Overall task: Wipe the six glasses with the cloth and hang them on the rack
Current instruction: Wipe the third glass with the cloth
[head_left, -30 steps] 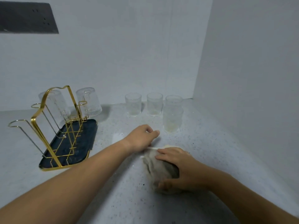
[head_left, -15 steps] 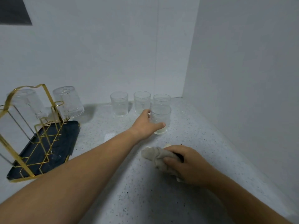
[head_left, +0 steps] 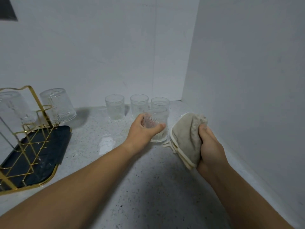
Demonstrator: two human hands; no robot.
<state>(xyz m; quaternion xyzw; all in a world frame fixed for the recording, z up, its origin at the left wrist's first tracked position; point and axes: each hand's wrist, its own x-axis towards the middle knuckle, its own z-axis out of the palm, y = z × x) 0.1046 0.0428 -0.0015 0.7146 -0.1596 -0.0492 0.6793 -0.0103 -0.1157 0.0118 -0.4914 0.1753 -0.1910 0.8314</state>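
Clear ribbed glass (head_left: 156, 125), glossy, gripped in the left hand (head_left: 143, 129). Soft, matt beige cloth (head_left: 186, 139) with a paler cream edging, bunched in the right hand (head_left: 210, 146). Shiny gold metal wire for the rack (head_left: 33, 123), over a glossy dark tray (head_left: 54, 156). Pale speckled stone-look counter (head_left: 148, 187), smooth. Matt white walls (head_left: 99, 55).

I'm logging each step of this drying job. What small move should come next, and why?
Probably lift the front glass toward the cloth. The left hand already wraps it on the counter, the right hand holds the cloth beside it, and only two glasses hang on the rack.
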